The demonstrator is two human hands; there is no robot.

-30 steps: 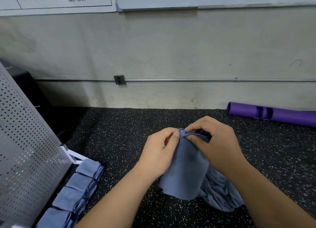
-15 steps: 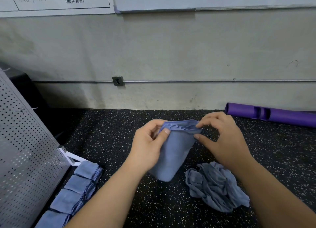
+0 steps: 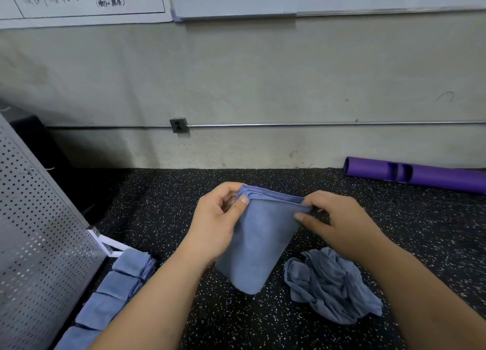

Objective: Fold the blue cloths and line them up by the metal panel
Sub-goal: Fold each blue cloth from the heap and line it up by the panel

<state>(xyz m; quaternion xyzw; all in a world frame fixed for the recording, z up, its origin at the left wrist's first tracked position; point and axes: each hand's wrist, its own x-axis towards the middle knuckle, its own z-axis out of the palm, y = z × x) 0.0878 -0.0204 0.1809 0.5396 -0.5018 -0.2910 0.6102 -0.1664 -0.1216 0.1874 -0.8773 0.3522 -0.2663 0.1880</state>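
— Four folded blue cloths in the row, am I counting right? And where's the one in progress?

— Four is what I get on my head-cam feed too, though the row runs off the bottom edge, so I can't swear to the total. They lie edge to edge on the speckled black floor, just beside the foot of the perforated metal panel on the left. The cloth in progress is up in the air in front of the camera, folded into layers and hanging from its top edge. The left hand pinches the left top corner, thumb on the near face, fingers curled behind. The right hand pinches the right top corner between thumb and fingertips.

— Anything left to fold?

— One crumpled blue cloth on the floor, under the right forearm, well apart from the row. Could be more than one bunched in there, I can't tell. A purple tube lies along the wall at far right, well apart from the cloths.
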